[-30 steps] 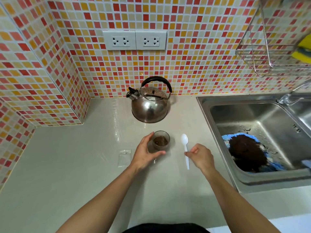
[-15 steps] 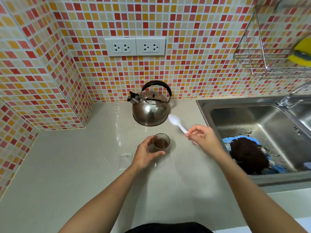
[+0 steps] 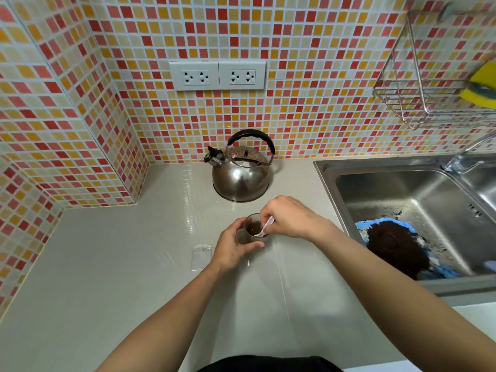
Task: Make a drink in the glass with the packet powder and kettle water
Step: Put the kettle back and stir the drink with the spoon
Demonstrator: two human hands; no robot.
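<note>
A small clear glass (image 3: 252,229) holding dark brown liquid stands on the grey counter, in front of the steel kettle (image 3: 240,167). My left hand (image 3: 233,245) wraps around the glass from the left. My right hand (image 3: 290,217) pinches a white plastic spoon (image 3: 265,228) whose bowl dips into the glass. A clear, flat packet (image 3: 201,256) lies on the counter just left of my left hand.
A steel sink (image 3: 326,167) opens to the right, with a blue cloth (image 3: 362,226) covered by a dark brown heap (image 3: 394,245) inside it. A wire rack (image 3: 418,103) with a yellow sponge (image 3: 481,87) hangs on the tiled wall. Two sockets (image 3: 217,76) sit above the kettle.
My right hand picked the spoon up off the counter, swung it up past the kettle, and brought it down into the glass. My left hand stayed on the glass.
</note>
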